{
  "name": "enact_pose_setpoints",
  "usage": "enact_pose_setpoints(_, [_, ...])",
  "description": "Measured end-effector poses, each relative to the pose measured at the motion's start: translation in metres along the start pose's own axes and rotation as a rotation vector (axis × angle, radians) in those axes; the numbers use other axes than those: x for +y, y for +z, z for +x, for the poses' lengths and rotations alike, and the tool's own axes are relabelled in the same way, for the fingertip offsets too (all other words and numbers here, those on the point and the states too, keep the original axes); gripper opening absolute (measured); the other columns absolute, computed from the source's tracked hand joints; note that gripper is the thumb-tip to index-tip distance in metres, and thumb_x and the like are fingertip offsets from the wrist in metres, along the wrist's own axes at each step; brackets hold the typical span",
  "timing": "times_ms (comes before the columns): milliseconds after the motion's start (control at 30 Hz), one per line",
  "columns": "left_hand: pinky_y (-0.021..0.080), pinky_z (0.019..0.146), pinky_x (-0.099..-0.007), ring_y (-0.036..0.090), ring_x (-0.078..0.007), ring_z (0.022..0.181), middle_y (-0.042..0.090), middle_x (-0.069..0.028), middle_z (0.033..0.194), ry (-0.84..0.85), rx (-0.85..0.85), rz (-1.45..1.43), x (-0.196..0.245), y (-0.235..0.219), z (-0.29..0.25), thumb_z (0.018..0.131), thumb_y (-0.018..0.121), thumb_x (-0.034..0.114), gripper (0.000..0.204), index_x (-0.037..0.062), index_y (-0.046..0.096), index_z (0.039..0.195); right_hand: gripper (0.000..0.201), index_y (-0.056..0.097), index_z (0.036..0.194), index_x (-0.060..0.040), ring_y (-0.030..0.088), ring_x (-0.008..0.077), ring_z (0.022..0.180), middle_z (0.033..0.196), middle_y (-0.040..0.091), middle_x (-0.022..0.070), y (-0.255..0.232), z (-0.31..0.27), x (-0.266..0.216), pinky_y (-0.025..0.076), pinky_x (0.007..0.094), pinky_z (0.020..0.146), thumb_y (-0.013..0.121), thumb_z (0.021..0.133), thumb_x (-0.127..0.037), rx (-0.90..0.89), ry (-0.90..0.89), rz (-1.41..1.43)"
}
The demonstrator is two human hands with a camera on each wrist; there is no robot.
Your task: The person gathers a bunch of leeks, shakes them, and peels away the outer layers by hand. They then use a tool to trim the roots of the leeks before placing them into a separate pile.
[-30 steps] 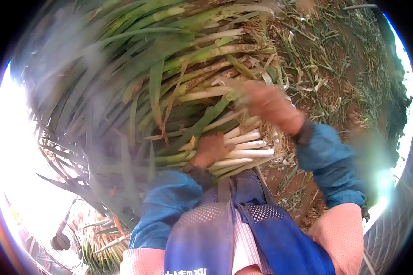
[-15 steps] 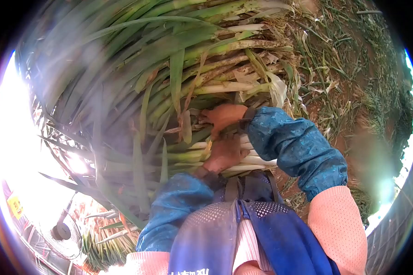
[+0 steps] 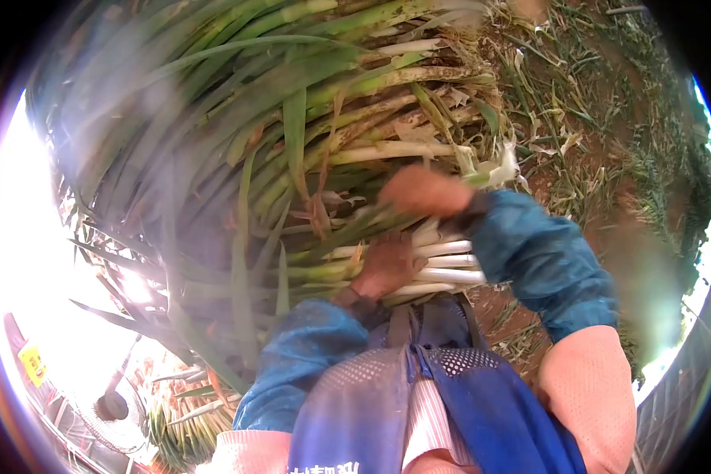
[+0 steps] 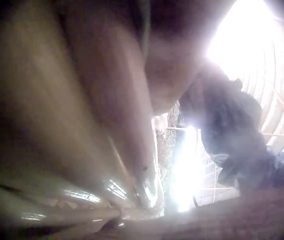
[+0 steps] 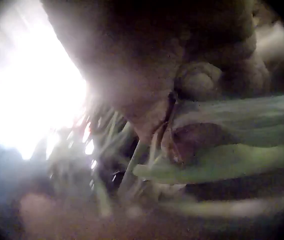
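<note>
My left hand [image 3: 387, 265] grips several thick green onions [image 3: 450, 276] around their pale shafts, close in front of the body. Their white ends stick out to its right, and the green part runs off to the left. Just above, my right hand [image 3: 426, 192], blurred, pinches a green onion leaf [image 5: 217, 162] that trails leftward over the held stalks. In the left wrist view, smooth fingers and stalks [image 4: 117, 190] fill the near side, dim and blurred.
A large heap of green onions [image 3: 308, 103] lies ahead, roots to the right. Loose peeled leaves [image 3: 561, 150] litter the soil beyond the roots. At lower left are a fan [image 3: 112, 407] and another onion pile [image 3: 183, 423].
My right hand came in from the upper right to just above the left hand, then drew back rightward with a leaf. The left hand keeps its hold on the stalks.
</note>
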State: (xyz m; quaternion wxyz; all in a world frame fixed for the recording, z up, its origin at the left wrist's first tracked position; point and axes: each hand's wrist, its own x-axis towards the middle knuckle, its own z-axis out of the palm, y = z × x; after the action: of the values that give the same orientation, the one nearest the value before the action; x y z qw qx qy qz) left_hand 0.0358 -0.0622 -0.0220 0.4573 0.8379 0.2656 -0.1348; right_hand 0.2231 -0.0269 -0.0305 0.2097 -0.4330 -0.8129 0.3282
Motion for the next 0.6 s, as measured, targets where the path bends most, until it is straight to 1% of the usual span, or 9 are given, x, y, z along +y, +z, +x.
enact_pose_setpoints(67, [0.039,0.082,-0.0433,0.051,-0.0331,0.097,0.053,-0.0215,0.102,-0.078,-0.086,0.024,0.005,-0.002,-0.001,0.076,0.06,0.039,0.05,-0.0032,0.051,0.102,0.034,0.058,0.108,-0.0083,0.056,0.0307,0.094,0.1,0.058,0.0141,-0.05,-0.065,0.068,0.045,0.0406,0.081,0.058,0.075,-0.017,0.041,0.381,-0.128])
enact_pose_setpoints(133, [0.038,0.082,-0.0429,0.05,-0.033,0.098,0.053,-0.0214,0.103,-0.089,-0.113,0.032,0.002,0.001,0.002,0.075,0.06,0.04,0.051,-0.0033,0.052,0.101,0.042,0.053,0.115,-0.0074,0.054,0.0321,0.097,0.108,0.054,0.0153,-0.147,-0.161,0.103,0.046,0.0402,0.082,0.062,0.074,-0.015,0.277,0.813,-0.308])
enact_pose_setpoints(233, [0.038,0.083,-0.0428,0.05,-0.034,0.098,0.053,-0.021,0.101,-0.076,-0.087,0.021,0.003,-0.001,0.001,0.076,0.059,0.04,0.051,-0.004,0.053,0.1,0.058,0.045,0.125,-0.006,0.052,0.0342,0.102,0.119,0.048,0.017,-0.257,-0.259,0.08,0.046,0.0395,0.083,0.067,0.072,-0.011,0.487,1.156,-0.702])
enact_pose_setpoints(300, [0.038,0.083,-0.0428,0.05,-0.034,0.098,0.054,-0.021,0.1,-0.085,-0.103,0.02,0.003,0.001,-0.002,0.076,0.058,0.041,0.052,-0.0044,0.053,0.101,0.055,0.044,0.124,-0.0048,0.052,0.0327,0.101,0.119,0.047,0.0183,-0.244,-0.244,0.058,0.046,0.0405,0.084,0.067,0.075,-0.017,0.377,1.005,-1.05])
enact_pose_setpoints(333, [0.038,0.083,-0.0429,0.05,-0.0339,0.097,0.054,-0.021,0.1,-0.082,-0.1,0.032,0.003,0.003,-0.001,0.076,0.058,0.041,0.053,-0.0046,0.053,0.101,0.06,0.041,0.126,-0.004,0.048,0.033,0.106,0.123,0.044,0.0194,-0.227,-0.214,0.043,0.043,0.041,0.088,0.067,0.075,-0.021,0.36,0.864,-1.037])
enact_pose_setpoints(400, [0.038,0.083,-0.0429,0.05,-0.0339,0.098,0.054,-0.0216,0.1,-0.074,-0.089,0.064,0.002,0.001,0.001,0.076,0.057,0.042,0.053,-0.005,0.053,0.102,0.07,0.035,0.13,-0.0023,0.04,0.0336,0.116,0.129,0.038,0.0216,-0.139,-0.116,0.006,0.035,0.0421,0.095,0.068,0.073,-0.028,0.236,0.61,-0.559])
enact_pose_setpoints(500, [0.037,0.089,-0.0416,0.047,-0.0326,0.106,0.052,-0.0198,0.112,0.022,-0.011,0.093,-0.008,0.018,-0.002,0.079,0.054,0.042,0.056,-0.0028,0.049,0.112,0.086,0.027,0.136,0.0002,0.027,0.0346,0.13,0.138,0.029,0.025,-0.003,0.016,-0.048,0.024,0.0437,0.106,0.069,0.072,-0.039,-0.156,0.582,0.064])
enact_pose_setpoints(533, [0.036,0.095,-0.0406,0.044,-0.0312,0.114,0.049,-0.0166,0.121,0.103,0.048,0.1,-0.016,0.031,-0.003,0.082,0.051,0.042,0.059,-0.0003,0.044,0.122,0.085,0.034,0.128,0.0031,0.028,0.0363,0.128,0.136,0.028,0.0286,0.037,0.043,-0.059,0.032,0.0443,0.1,0.071,0.066,-0.043,-0.113,0.475,-0.044])
enact_pose_setpoints(600, [0.036,0.093,-0.0406,0.045,-0.0311,0.112,0.05,-0.0165,0.12,0.196,0.122,0.088,-0.027,0.048,-0.002,0.082,0.052,0.042,0.058,-0.0002,0.045,0.121,0.075,0.041,0.117,0.0023,0.046,0.0362,0.114,0.12,0.045,0.0316,0.065,0.083,-0.076,0.043,0.0433,0.087,0.073,0.063,-0.039,-0.113,0.6,-0.063])
